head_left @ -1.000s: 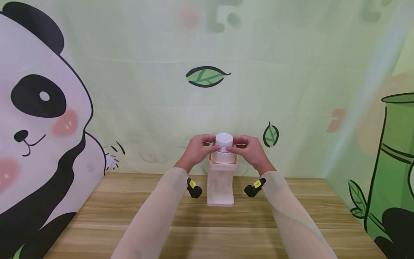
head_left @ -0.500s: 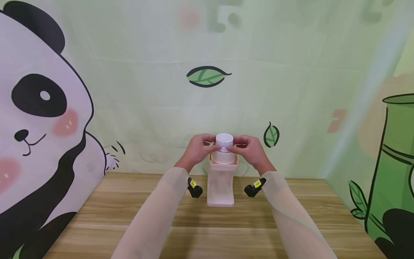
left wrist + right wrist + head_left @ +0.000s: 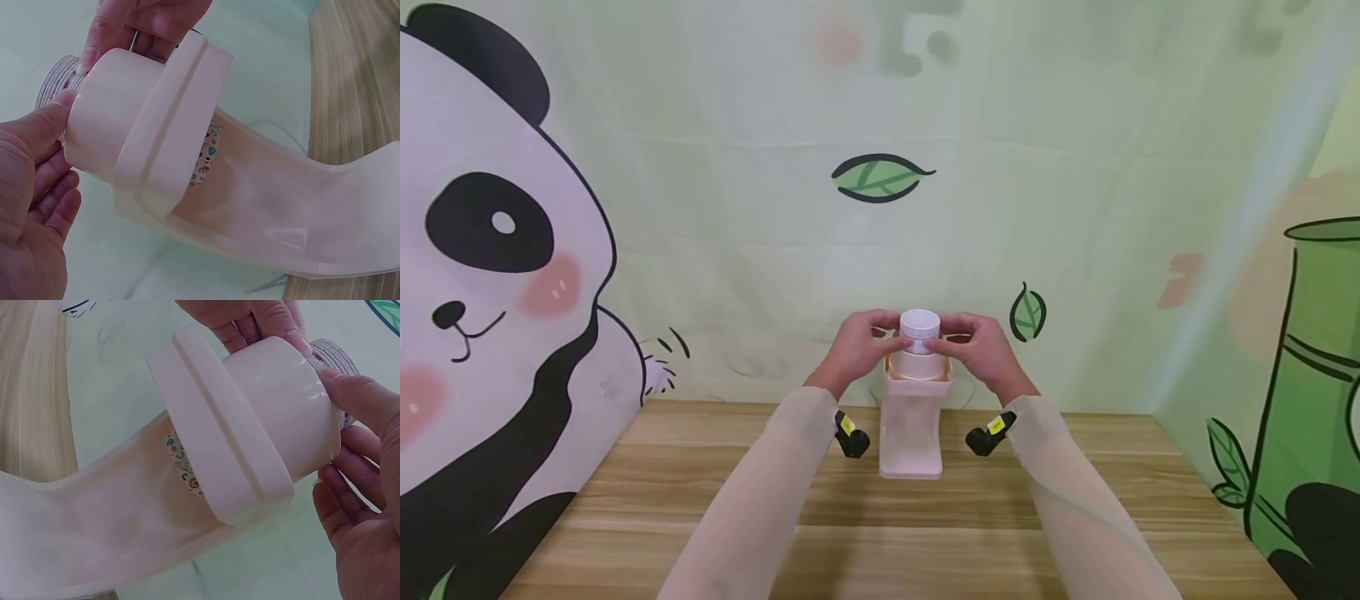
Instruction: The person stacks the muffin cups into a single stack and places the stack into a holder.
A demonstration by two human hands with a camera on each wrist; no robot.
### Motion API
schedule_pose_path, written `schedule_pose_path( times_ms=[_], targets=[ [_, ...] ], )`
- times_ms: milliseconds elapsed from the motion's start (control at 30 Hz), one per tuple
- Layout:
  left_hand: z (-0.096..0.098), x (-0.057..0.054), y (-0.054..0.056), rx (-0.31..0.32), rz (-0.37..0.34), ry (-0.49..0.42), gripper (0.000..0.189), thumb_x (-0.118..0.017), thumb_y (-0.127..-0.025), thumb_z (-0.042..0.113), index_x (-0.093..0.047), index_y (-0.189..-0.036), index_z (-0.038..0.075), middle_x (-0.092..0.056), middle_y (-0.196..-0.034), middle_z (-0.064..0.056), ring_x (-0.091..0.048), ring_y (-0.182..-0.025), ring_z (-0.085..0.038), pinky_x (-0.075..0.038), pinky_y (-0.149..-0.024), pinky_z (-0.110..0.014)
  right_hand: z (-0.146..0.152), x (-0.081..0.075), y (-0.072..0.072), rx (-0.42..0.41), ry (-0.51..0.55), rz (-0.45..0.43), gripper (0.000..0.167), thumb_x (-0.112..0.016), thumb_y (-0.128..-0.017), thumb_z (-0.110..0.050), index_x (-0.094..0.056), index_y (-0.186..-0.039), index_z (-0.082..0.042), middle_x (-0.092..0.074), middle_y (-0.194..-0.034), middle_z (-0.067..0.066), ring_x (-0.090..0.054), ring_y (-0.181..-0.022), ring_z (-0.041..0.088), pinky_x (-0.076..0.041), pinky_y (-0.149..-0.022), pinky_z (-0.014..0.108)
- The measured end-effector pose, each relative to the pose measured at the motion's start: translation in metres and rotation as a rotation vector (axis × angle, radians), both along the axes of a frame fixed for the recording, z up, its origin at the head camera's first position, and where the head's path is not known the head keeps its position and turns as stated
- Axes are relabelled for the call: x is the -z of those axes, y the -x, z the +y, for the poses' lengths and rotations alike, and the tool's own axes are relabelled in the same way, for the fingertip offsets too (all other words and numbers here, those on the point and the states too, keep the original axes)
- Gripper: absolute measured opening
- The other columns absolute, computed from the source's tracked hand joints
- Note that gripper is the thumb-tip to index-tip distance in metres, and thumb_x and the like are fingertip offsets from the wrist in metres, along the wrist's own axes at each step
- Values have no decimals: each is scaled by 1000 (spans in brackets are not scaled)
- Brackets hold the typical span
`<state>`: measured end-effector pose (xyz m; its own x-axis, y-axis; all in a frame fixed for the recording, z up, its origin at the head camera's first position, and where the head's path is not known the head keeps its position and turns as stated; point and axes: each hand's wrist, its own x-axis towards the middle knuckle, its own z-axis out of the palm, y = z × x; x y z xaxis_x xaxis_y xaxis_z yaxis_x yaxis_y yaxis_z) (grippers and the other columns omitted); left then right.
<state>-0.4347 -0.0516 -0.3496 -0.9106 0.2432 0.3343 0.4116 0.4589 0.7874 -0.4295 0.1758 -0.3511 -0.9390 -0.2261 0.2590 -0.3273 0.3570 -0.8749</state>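
Note:
A stack of paper cups (image 3: 920, 323) with ribbed white rims stands in the top of a pale pink cup dispenser (image 3: 911, 429). My left hand (image 3: 861, 346) holds the stack from the left, thumb in front and fingers behind. From the right, my right hand (image 3: 981, 346) grips it the same way. Both wrist views show the thumbs pressed on the rims (image 3: 55, 78), just above the dispenser's round collar (image 3: 109, 112). A patterned cup wall (image 3: 182, 464) peeks out beneath the dispenser's square head. The collar hides the middle of the stack.
The dispenser stands on a wood-grain table (image 3: 737, 500), near its back edge. Behind it hangs a pale green backdrop (image 3: 737, 233) with a panda, leaves and bamboo printed on it. A small black camera (image 3: 852, 440) sits on each wrist.

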Motion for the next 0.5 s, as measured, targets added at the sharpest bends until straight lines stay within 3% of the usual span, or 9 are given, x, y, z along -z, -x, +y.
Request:
schedule_pose_path(
  times_ms=[500],
  targets=[
    [0,-2,-4,7,-18,-22,41,-80,-90,29,-71,-126,11,-73,-127,-5,-64,-119,-25,-51,-108,-42,-2,-2,-2,15,21,6,54,-85,-84,-42,-69,-129,-16,-71,-127,7,-65,-120,29,-52,-108,49]
  ],
)
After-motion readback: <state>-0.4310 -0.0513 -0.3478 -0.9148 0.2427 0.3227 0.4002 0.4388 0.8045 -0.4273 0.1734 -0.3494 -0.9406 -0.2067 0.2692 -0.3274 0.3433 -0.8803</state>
